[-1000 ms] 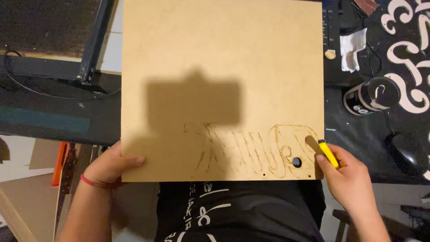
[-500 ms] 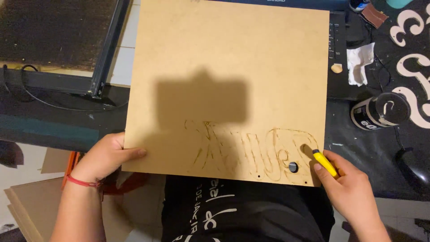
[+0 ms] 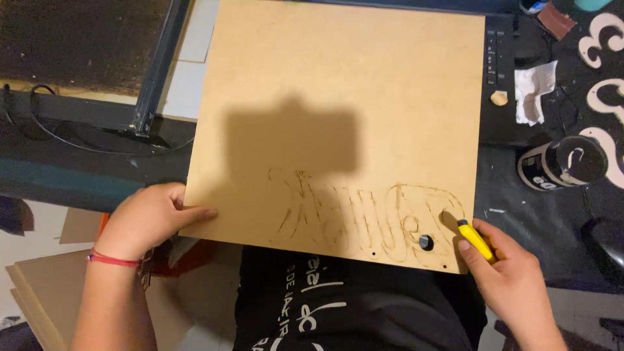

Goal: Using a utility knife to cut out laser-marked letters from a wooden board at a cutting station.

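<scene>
A large tan fibreboard sheet [image 3: 338,97] lies in front of me, with burnt cut lines of letter shapes [image 3: 364,218] near its front edge and a small round hole [image 3: 426,242]. My left hand [image 3: 153,218] grips the sheet's front left corner, thumb on top. My right hand [image 3: 504,273] holds a yellow utility knife [image 3: 474,239] at the sheet's front right corner, its tip resting on the cut outline. A red band circles my left wrist.
A black can [image 3: 562,164] stands to the right on the dark bench. White curly cut-outs [image 3: 608,78], a crumpled white cloth [image 3: 534,84] and a dark keypad [image 3: 497,58] lie at the back right. A metal frame [image 3: 153,78] runs along the left.
The view has shifted slightly, so the sheet sits further right and lower. Both hands keep their hold, and the knife stays at the front right corner.
</scene>
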